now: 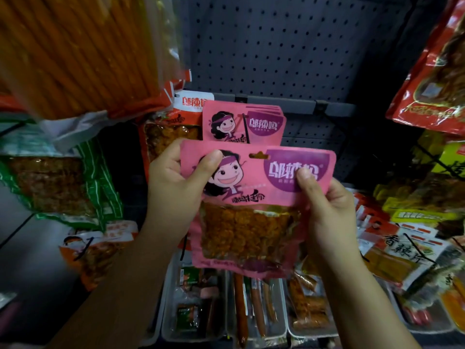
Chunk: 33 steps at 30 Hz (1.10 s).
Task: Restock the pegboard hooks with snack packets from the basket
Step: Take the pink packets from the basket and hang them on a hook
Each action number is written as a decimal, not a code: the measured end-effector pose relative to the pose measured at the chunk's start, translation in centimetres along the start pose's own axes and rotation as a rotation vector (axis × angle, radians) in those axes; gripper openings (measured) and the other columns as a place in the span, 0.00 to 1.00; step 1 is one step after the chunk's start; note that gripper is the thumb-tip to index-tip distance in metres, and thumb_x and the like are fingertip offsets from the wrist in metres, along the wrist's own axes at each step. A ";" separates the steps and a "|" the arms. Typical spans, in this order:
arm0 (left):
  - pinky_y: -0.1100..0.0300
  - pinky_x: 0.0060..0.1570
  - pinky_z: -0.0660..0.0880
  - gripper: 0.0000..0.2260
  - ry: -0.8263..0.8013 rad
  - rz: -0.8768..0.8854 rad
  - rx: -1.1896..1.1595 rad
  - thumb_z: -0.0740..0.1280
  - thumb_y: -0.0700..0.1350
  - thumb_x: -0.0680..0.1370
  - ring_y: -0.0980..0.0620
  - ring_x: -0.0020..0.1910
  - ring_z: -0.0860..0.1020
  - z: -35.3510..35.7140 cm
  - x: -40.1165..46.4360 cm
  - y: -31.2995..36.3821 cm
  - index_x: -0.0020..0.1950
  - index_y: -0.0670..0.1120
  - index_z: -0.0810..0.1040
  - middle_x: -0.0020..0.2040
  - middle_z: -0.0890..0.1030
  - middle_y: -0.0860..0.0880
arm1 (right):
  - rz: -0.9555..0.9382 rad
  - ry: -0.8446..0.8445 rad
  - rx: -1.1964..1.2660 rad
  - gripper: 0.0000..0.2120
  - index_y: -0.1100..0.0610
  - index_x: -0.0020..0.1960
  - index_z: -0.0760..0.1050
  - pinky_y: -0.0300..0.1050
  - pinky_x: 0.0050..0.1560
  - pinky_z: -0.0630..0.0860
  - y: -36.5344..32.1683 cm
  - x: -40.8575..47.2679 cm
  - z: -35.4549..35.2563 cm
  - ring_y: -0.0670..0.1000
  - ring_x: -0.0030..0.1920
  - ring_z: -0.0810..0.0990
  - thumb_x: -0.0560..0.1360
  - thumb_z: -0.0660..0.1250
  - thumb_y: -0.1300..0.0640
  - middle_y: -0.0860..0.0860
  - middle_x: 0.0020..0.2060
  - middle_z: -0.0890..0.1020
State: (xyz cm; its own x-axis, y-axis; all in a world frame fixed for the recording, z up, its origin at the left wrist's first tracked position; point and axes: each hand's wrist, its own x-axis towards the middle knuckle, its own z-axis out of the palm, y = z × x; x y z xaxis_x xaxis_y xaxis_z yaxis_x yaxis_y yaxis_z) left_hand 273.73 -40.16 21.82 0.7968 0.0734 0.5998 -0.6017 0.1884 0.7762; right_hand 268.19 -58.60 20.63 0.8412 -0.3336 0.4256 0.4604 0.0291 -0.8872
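1. the left hand [173, 177] holds the top left corner of a pink snack packet [254, 210], with the thumb on the front.
2. the right hand [327, 210] pinches the right side of the same packet, thumb on the purple label.
3. the packet is up in the air in front of the dark pegboard [289, 46], a bit tilted.
4. just behind it, more pink packets [244, 124] hang in a row and partly block the way to the board.
5. a big bag of orange sticks [75, 51] hangs close on the upper left.
6. red bags [432, 71] hang on the right.
7. below the hands are white trays [226, 331] of small snacks.
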 end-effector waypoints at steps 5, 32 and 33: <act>0.54 0.42 0.80 0.05 0.025 -0.089 -0.005 0.71 0.52 0.70 0.49 0.44 0.84 0.2 0.5 -1.2 0.45 0.58 0.82 0.43 0.85 0.52 | 0.089 0.031 -0.018 0.08 0.52 0.42 0.84 0.45 0.42 0.80 0.6 0.7 0.4 0.51 0.41 0.85 0.73 0.69 0.49 0.52 0.40 0.87; 0.51 0.48 0.79 0.09 0.001 -0.277 0.275 0.69 0.41 0.75 0.55 0.48 0.81 1.1 8.2 -11.0 0.48 0.54 0.73 0.46 0.80 0.58 | 0.254 0.210 -0.219 0.14 0.53 0.34 0.76 0.41 0.36 0.70 8.0 11.1 2.3 0.45 0.30 0.74 0.76 0.68 0.50 0.43 0.24 0.77; 0.47 0.47 0.79 0.09 0.004 -0.288 0.295 0.69 0.41 0.75 0.52 0.48 0.81 1.2 8.8 -11.3 0.47 0.54 0.73 0.46 0.80 0.56 | 0.260 0.222 -0.243 0.14 0.53 0.34 0.77 0.41 0.37 0.70 8.1 11.8 2.4 0.46 0.30 0.74 0.76 0.68 0.49 0.45 0.25 0.78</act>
State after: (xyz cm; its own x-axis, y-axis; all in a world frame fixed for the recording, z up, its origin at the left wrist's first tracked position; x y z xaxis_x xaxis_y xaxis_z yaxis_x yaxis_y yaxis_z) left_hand 287.48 -42.82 18.59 0.9347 0.0627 0.3499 -0.3441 -0.0874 0.9349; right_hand 282.52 -60.04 18.83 0.8267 -0.5404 0.1567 0.1380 -0.0753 -0.9876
